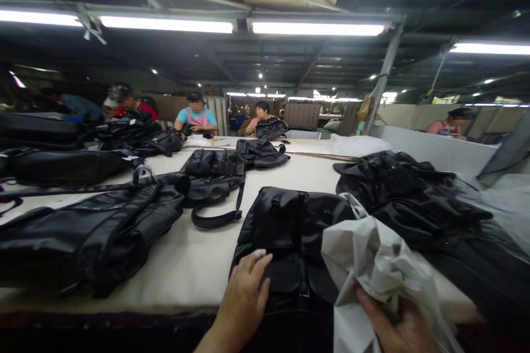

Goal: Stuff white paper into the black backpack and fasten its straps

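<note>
A black backpack (285, 220) with front flap pockets and buckles lies at the table's near edge, right in front of me. My left hand (247, 285) rests on its lower left part, fingers apart and slightly bent, holding nothing. Something small and white covers one fingertip. In my right hand (391, 322) is a crumpled sheet of white paper (372, 253), gripped between thumb and fingers. The sheet hides the backpack's lower right side, and some of my right fingers are behind its folds.
More black bags (95, 226) are spread on the left of the pale table (199, 276). Two others (215, 168) lie ahead, with a loose strap. To the right is a heap of black bags (406, 187) beside clear plastic (505, 204). Several people sit across the table.
</note>
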Available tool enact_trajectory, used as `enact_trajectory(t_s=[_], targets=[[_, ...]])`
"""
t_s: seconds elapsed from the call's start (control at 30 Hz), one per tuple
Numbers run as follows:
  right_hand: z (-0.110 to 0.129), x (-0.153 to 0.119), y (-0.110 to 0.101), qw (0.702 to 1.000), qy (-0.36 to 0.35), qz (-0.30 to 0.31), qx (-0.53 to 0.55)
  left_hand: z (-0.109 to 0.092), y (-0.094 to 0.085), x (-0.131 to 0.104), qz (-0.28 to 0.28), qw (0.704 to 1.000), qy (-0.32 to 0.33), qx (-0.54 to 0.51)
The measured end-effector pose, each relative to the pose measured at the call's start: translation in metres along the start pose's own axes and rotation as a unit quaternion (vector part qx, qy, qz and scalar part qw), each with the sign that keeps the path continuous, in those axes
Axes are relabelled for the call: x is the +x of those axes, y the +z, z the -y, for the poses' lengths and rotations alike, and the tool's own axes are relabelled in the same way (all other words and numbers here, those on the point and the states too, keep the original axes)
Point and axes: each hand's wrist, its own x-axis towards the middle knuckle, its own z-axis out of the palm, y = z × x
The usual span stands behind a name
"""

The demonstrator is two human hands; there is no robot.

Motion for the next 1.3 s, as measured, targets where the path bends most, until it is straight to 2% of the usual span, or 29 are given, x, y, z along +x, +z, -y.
enact_trajectory(t_s=[0.13, 0.2, 0.27, 0.33, 0.4, 0.53, 0.6, 0.67, 0.77, 0.93, 1.0, 1.13, 1.3], targets=[[0.018, -0.009, 0.027, 0.999, -0.035, -0.007, 0.019, 0.019, 0.019, 0.045, -0.017, 0.980, 0.046, 0.191], [0.022, -0.014, 0.047, 0.997, -0.071, -0.005, 0.039, 0.030, 0.029, 0.061, -0.047, 0.966, 0.083, 0.242], [0.021, -0.018, 0.067, 0.994, -0.100, 0.006, 0.047, 0.041, 0.031, 0.072, -0.071, 0.957, 0.121, 0.253], [0.017, -0.021, 0.085, 0.990, -0.134, -0.002, 0.031, 0.046, 0.024, 0.081, -0.071, 0.954, 0.164, 0.241], [0.013, -0.025, 0.101, 0.977, -0.208, -0.037, -0.009, 0.045, 0.010, 0.089, -0.058, 0.948, 0.216, 0.225], [0.007, -0.035, 0.137, 0.905, -0.400, -0.118, -0.084, 0.029, -0.020, 0.105, -0.054, 0.935, 0.289, 0.196], [0.003, -0.038, 0.157, 0.882, -0.443, -0.127, -0.099, 0.018, -0.032, 0.112, -0.060, 0.930, 0.313, 0.183], [0.003, -0.039, 0.175, 0.873, -0.453, -0.134, -0.119, 0.009, -0.040, 0.116, -0.055, 0.923, 0.339, 0.174], [0.012, -0.033, 0.191, 0.887, -0.423, -0.138, -0.127, -0.002, -0.046, 0.119, -0.038, 0.913, 0.361, 0.185], [0.042, -0.007, 0.194, 0.911, -0.384, -0.084, -0.128, -0.012, -0.046, 0.118, -0.024, 0.895, 0.378, 0.233], [0.048, 0.001, 0.195, 0.914, -0.376, -0.094, -0.120, -0.013, -0.045, 0.115, -0.027, 0.891, 0.380, 0.245], [0.054, 0.011, 0.204, 0.904, -0.394, -0.136, -0.101, -0.016, -0.043, 0.107, -0.020, 0.884, 0.392, 0.254], [0.065, 0.027, 0.206, 0.899, -0.414, -0.076, -0.119, -0.029, -0.045, 0.102, -0.015, 0.877, 0.431, 0.213]])
